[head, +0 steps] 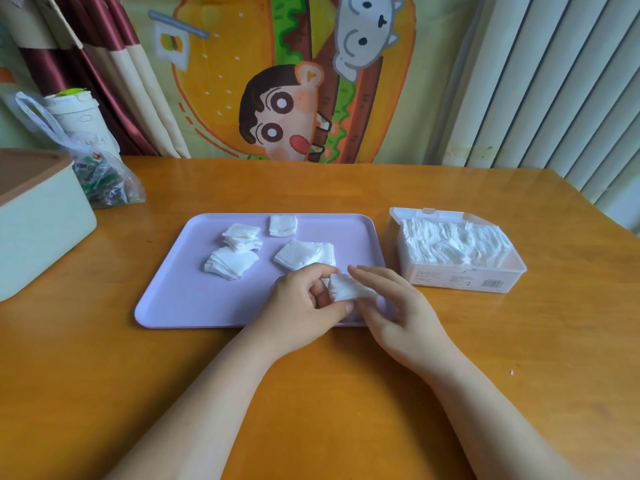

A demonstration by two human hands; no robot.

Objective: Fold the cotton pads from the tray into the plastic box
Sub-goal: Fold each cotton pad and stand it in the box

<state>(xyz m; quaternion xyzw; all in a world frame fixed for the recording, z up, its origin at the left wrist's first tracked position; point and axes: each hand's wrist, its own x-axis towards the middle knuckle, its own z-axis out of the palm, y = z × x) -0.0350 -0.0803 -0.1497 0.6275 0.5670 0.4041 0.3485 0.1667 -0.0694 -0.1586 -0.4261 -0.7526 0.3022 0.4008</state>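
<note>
You are looking at white cotton pads point(232, 261) on a plain lilac tray point(166, 299). Your plastic box point(464, 282) is translucent white. The tabletop point(311, 393) is glossy orange-brown. The wall cloth point(221, 81) carries a yellow-orange cartoon burger print. The curtain point(114, 64) is striped maroon and cream.

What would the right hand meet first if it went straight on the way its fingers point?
Likely the pad pile on the tray, just beyond the right hand; depth is unclear.
</note>
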